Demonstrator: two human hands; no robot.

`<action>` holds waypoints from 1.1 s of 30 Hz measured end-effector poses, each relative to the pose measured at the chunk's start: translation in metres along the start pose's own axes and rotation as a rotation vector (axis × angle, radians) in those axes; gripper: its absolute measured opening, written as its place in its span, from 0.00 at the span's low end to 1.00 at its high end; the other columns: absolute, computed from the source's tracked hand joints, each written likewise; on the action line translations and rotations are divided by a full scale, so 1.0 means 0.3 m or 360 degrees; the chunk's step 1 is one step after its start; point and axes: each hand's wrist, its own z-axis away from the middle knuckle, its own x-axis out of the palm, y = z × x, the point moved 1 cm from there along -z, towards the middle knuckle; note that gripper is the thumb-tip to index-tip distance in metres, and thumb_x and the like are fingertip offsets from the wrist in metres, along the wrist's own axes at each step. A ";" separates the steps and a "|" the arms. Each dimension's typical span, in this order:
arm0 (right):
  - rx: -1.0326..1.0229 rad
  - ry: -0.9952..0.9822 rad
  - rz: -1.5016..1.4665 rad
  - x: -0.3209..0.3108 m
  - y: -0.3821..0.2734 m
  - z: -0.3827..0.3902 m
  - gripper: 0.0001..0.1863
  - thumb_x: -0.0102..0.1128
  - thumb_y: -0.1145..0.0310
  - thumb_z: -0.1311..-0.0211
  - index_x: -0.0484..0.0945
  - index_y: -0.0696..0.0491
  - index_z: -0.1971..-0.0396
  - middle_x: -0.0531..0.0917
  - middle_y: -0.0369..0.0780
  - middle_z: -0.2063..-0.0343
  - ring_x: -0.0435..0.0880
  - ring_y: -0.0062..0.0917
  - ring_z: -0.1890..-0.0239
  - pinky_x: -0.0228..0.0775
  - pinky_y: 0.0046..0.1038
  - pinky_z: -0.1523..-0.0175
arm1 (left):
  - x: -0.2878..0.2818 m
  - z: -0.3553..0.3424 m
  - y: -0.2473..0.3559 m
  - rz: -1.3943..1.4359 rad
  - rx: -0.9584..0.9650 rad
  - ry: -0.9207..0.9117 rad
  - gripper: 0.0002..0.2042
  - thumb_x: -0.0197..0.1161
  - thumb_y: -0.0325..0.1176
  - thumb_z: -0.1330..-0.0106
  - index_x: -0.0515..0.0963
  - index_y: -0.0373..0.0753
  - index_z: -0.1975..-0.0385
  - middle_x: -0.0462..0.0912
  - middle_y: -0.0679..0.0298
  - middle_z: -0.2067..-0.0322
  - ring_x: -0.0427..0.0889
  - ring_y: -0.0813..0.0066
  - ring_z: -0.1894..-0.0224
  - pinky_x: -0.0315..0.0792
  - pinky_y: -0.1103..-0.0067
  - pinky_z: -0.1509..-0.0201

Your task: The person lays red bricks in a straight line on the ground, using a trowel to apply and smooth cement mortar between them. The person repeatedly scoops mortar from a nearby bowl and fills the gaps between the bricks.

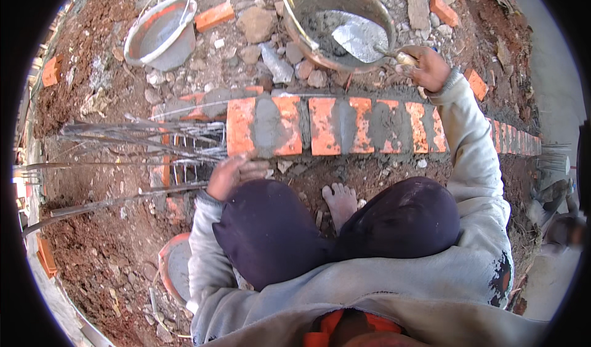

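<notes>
My right hand (426,69) is closed round the handle of a trowel (363,38), whose pale metal blade lies over the wet mortar (320,24) inside a round bucket (294,42). Below the bucket runs a low wall of orange bricks (241,127) with grey mortar (268,122) smeared over and between them. My left hand (234,173) rests beside the near left end of this wall, by my knee. Its fingers are stretched out, and nothing shows in them. A thin string (246,99) crosses along the far side of the bricks.
Steel bars (141,135) jut leftward from the wall's end. A second bucket (161,36) stands far left, a third (177,264) beside my left arm. Loose bricks (214,16) and stones (257,25) litter the soil. Another person (557,218) is at the right rim.
</notes>
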 end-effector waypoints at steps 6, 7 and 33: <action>0.0513 -0.0193 -0.2369 0.431 -0.170 0.345 0.18 0.56 0.66 0.39 0.72 0.63 0.55 0.77 0.39 0.74 0.73 0.19 0.83 0.67 0.19 0.81 | 0.139 -0.328 0.211 -0.0639 0.0385 0.0306 0.23 0.45 0.47 0.30 0.73 0.33 0.49 0.82 0.53 0.58 0.81 0.65 0.55 0.72 0.73 0.49; 0.0699 -0.0341 -0.2647 0.510 -0.198 0.375 0.20 0.55 0.65 0.39 0.71 0.65 0.54 0.76 0.39 0.74 0.73 0.19 0.83 0.67 0.19 0.82 | 0.152 -0.411 0.224 -0.0680 0.0482 0.0364 0.22 0.45 0.45 0.30 0.73 0.33 0.49 0.82 0.52 0.58 0.80 0.61 0.54 0.71 0.71 0.47; 0.1146 -0.0513 -0.2698 0.779 -0.203 0.359 0.17 0.48 0.55 0.35 0.72 0.57 0.62 0.72 0.37 0.83 0.70 0.21 0.88 0.64 0.20 0.84 | 0.199 -0.646 -0.175 0.0300 0.0920 0.0222 0.29 0.37 0.43 0.28 0.43 0.38 0.31 0.52 0.61 0.32 0.52 0.67 0.30 0.44 0.73 0.29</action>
